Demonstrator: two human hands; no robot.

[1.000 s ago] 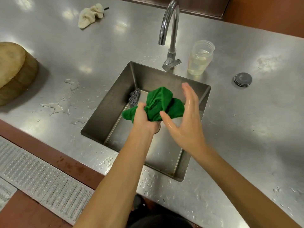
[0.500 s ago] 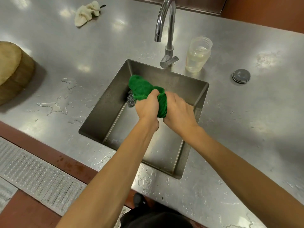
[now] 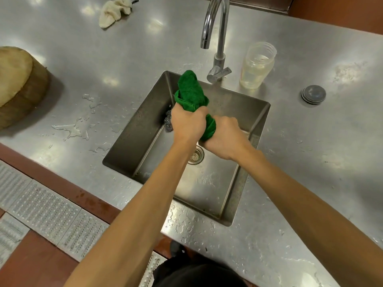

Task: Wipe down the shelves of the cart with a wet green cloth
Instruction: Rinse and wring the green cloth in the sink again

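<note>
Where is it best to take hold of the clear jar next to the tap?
Probably around its lower wall, coming from the right: the jar stands upright, open and part full, and the tap crowds its left side.

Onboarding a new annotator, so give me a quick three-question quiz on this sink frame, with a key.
1. True or false: the left hand and the right hand both grip the green cloth over the sink.
2. Which stands nearest the faucet? A) clear jar B) beige rag C) wooden block
3. What lies in the sink, partly hidden by the left hand?
Key: 1 true; 2 A; 3 a steel scourer.
</note>
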